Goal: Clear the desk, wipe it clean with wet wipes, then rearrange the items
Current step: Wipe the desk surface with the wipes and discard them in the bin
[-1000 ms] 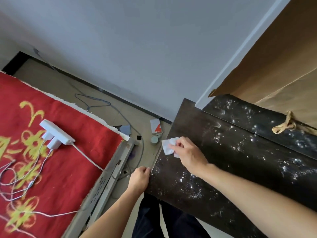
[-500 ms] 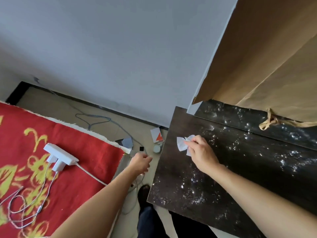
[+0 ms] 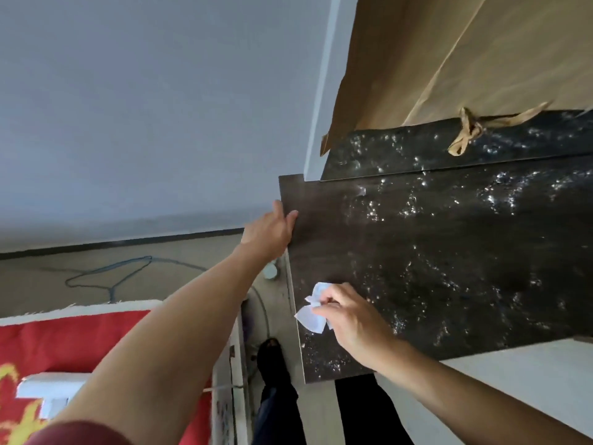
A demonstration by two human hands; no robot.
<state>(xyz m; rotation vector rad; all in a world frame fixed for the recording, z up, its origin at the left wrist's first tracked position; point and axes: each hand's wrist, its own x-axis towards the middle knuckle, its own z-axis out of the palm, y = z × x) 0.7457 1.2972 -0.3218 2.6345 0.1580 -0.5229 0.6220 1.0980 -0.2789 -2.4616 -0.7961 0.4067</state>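
The dark brown desk point(image 3: 433, 252) fills the right half of the view, its top wet and glinting with droplets. My right hand point(image 3: 348, 316) pinches a crumpled white wet wipe point(image 3: 313, 311) and presses it on the desk near the left edge. My left hand point(image 3: 269, 229) reaches forward and rests on the desk's left edge near the far corner, thumb on the top, holding nothing else.
A tan curtain point(image 3: 465, 59) with a knotted tie point(image 3: 468, 133) hangs over the desk's far side. A red and yellow bedspread point(image 3: 80, 342) with a white power strip point(image 3: 48, 390) lies at the left. A blue cable point(image 3: 112, 274) and a small round lid point(image 3: 270, 271) lie on the floor.
The view has swung right. My left hand rose from beside the desk's front corner to the left edge near the far corner. My right hand drew the wipe back toward me.
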